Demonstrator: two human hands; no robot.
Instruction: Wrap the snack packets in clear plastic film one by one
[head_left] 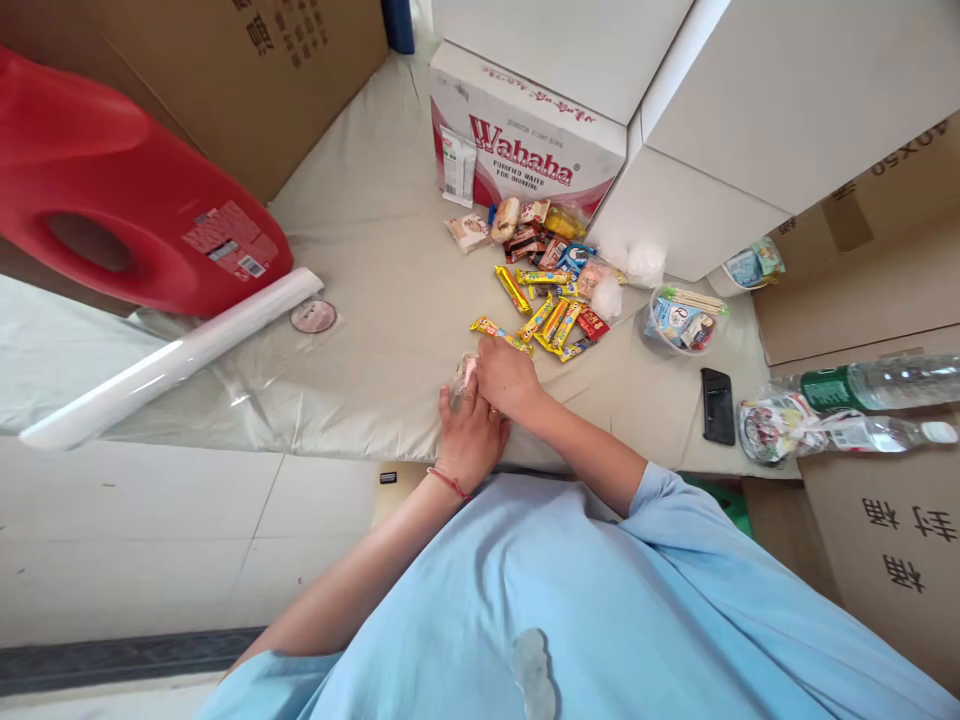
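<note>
Close to the table's front edge, my left hand (pixel 471 435) and my right hand (pixel 508 380) meet over a small clear-wrapped packet (pixel 463 372) with something pinkish showing in it. The fingers of my left hand press the packet from the near side. My right hand is closed at its right edge, with the fingertips partly hidden. Just beyond my right hand lies a yellow-wrapped snack bar (pixel 491 328). Several more yellow snack bars (pixel 553 322) and brown packets (pixel 525 240) are heaped farther back.
A Wahaha water carton (pixel 525 140) stands behind the snacks. To the right are a clear tub of snacks (pixel 681 325), a black phone (pixel 718 405) and plastic bottles (pixel 885 385). At left, a white roll (pixel 180 355) lies before a red jug (pixel 135 200).
</note>
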